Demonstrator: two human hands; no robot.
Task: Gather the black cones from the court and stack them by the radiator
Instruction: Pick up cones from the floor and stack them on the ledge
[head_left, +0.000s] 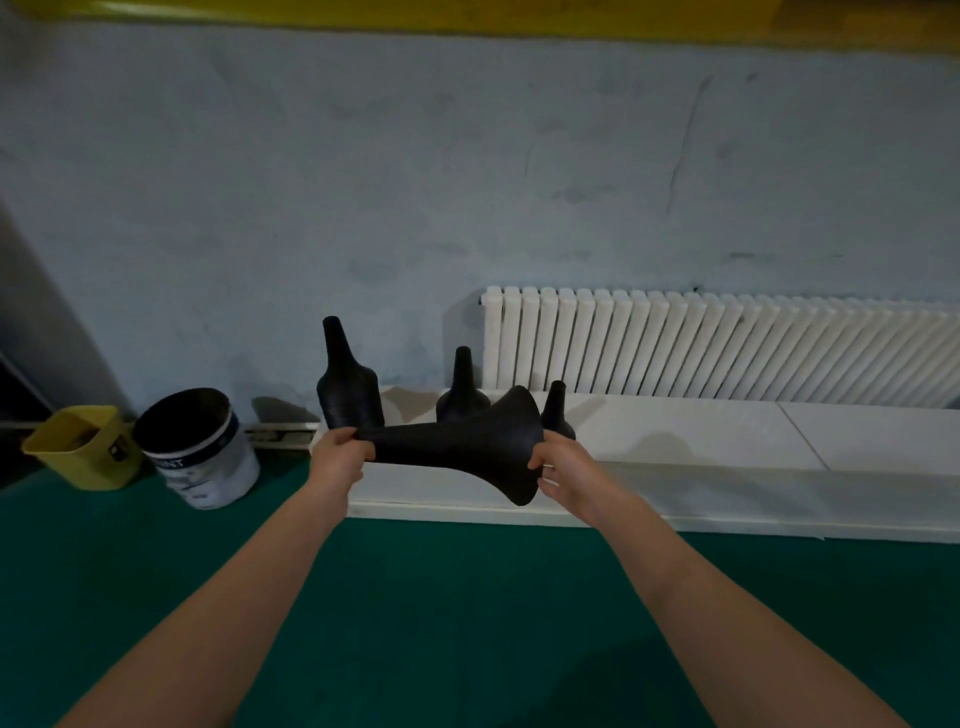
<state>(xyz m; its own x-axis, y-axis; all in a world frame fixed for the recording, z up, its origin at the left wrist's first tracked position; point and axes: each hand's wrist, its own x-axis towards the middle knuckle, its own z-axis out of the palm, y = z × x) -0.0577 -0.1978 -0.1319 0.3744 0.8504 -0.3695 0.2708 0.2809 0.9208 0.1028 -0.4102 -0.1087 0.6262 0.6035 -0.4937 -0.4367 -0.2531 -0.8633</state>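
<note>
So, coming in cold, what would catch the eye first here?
The black cone held sideways at centre: the left hand grips its narrow end, the right hand its wide rim. Behind it a tall cone stack, a middle cone and a small cone stand on the white ledge below the radiator. A paint bucket and yellow bin sit at left.

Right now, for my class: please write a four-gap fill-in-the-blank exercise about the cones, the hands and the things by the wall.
1. The left hand grips the held cone at its ____ tip, the right hand at its wide rim.
2. Behind it, ____ upright cones stand on the white ledge.
3. The radiator is coloured ____.
4. Beside the paint bucket stands a ____ bin.

Missing words: narrow; three; white; yellow.
</note>
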